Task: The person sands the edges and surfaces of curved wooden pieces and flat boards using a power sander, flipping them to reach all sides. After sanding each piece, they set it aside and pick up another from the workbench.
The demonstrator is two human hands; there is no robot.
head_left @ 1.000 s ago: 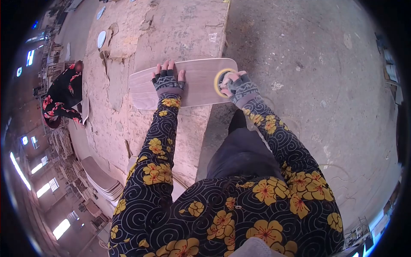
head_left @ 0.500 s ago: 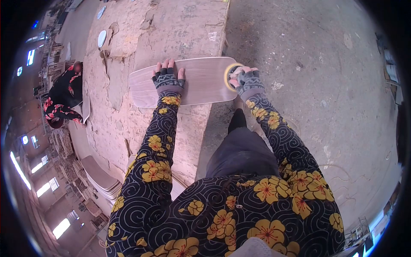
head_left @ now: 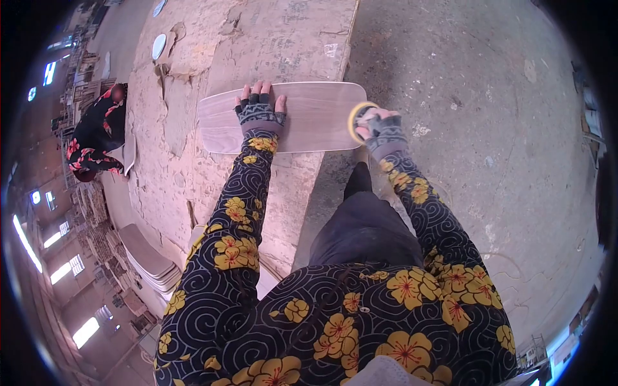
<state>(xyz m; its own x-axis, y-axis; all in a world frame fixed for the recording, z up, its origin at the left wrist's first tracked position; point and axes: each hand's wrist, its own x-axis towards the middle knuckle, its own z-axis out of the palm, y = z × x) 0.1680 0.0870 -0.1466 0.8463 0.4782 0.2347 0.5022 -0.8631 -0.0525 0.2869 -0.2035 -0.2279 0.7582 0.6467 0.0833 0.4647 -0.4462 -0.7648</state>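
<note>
The wooden board (head_left: 302, 119) lies flat on the worn workbench (head_left: 277, 38) in the upper middle of the frame, its long axis running left to right across the picture, a shade tilted so the left end sits lower than the right; its rounded right end overhangs the bench's edge toward the concrete floor (head_left: 489, 128). Both hands are on it, well apart from one another. The left hand (head_left: 259, 108), in a fingerless patterned glove, presses palm-down with fingers spread near the board's middle, fingertips pointing to the top of the frame and reaching its far long edge. The right hand (head_left: 380, 128), gloved alike, is closed around a round yellow-rimmed sanding pad (head_left: 360, 119) held against the board's right end, just where it juts past the bench. So the right end is nearer the right hand, while the left end stretches away untouched toward the left of the frame. At the far left another person (head_left: 96, 132) in a red flowered garment bends over, and a stack of similar boards (head_left: 151, 264) lies at lower left
</note>
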